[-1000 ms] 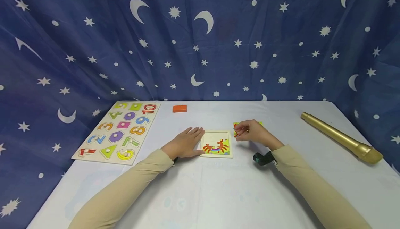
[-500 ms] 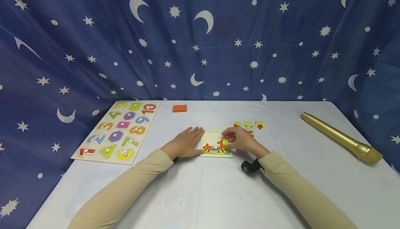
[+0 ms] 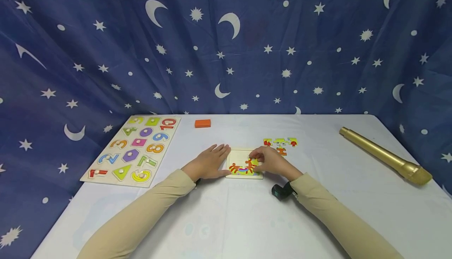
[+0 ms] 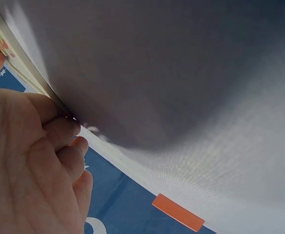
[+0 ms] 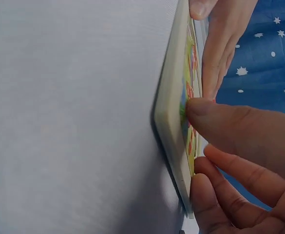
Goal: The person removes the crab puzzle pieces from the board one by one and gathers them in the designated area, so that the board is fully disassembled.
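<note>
1. the person's left hand (image 3: 206, 163) lies palm down at the left side of a square, pale wooden puzzle tray (image 3: 238, 154), its fingers straight and slightly spread, the thumb touching the tray's edge lower down.
2. the person's right hand (image 3: 271, 160) is at the tray's right side, thumb and fingers bent and closed in a narrow pinch about a flat yellow puzzle piece (image 3: 254, 162); how firmly they hold it i cannot tell.
3. the tray lies flat on the white-covered counter (image 3: 226, 216), between the two hands; bright red, yellow and purple picture pieces (image 3: 243, 169) fill its lower part, while its upper left shows bare wood.
4. just beyond the right hand lie four loose, multicoloured puzzle pieces (image 3: 280, 141): three in a row, one orange-red below them.
5. well to the left is a cream board of coloured numbers and shapes (image 3: 137, 142); behind the tray, a small orange rectangular block (image 3: 203, 123); far right, a gold microphone (image 3: 385, 155).
6. a dark blue curtain (image 3: 254, 70) with white moons and stars hangs behind.
</note>
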{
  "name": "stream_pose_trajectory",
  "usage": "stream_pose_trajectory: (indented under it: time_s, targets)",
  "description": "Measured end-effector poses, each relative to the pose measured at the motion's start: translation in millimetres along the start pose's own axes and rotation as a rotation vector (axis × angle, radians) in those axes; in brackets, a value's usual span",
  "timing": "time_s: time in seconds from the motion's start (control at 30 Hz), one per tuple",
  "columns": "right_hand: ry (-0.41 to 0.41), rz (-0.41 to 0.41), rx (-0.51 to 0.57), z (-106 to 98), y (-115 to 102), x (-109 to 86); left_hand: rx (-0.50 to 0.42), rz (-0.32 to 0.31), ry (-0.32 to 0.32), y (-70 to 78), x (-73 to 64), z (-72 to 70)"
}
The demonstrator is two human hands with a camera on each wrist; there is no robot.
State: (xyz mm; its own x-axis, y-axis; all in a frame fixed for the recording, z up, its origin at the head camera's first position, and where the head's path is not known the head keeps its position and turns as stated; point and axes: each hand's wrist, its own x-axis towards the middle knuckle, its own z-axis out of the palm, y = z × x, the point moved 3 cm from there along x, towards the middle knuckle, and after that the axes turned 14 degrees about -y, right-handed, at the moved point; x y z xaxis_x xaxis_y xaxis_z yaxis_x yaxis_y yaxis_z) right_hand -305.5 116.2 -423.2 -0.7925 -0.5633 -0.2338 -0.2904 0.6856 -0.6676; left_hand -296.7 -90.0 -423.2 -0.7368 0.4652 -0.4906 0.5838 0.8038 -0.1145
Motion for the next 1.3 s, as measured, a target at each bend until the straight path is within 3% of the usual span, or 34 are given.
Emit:
stream_pose_trajectory:
  time_s: [0.2,0.53,0.87,1.3]
  targets:
    - [-0.041,0.020,0.017,-1.8,2.0,3.3,-0.006,0.002,-0.003,0.3,-0.2,1.3]
    - [-0.115,0.014,0.147,-6.0,5.2,6.0,-0.003,0.000,-0.003,0.5,0.2,2.1]
    - [-0.123,-0.008,0.243,-6.7,7.1,7.1,-0.009,0.000,-0.017,1.0,-0.5,0.6]
    - [-0.100,-0.041,0.210,-6.7,7.0,8.2,0.010,-0.007,-0.011,-0.2,-0.1,-0.1]
